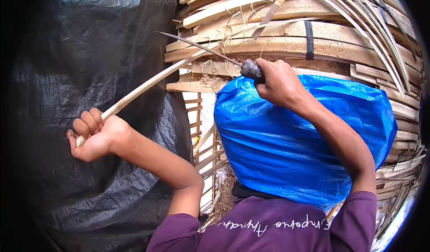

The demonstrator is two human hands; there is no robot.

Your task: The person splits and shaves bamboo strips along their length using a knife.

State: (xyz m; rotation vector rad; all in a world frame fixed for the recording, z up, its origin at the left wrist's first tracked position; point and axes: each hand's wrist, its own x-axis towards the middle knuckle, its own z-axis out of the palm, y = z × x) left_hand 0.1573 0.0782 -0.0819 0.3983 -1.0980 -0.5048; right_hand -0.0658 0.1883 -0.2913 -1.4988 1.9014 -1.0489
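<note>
My left hand (101,133) is closed around the lower end of a long pale wooden strip (150,82), which slants up to the right. In my right hand (282,84) is a knife (199,48), held by its handle wrapped in dark tape. The narrow blade points up and to the left. It crosses the strip in this view; whether the two touch I cannot tell. Blue plastic sheeting (286,149) covers my lap below the right hand.
Stacked wooden slats (277,45) run across the top, with thin shavings on them. A dark-bladed tool (268,19) lies there. Several thin strips (374,32) hang at upper right. Black sheeting (89,50) fills the left side, beside a slatted floor (204,160).
</note>
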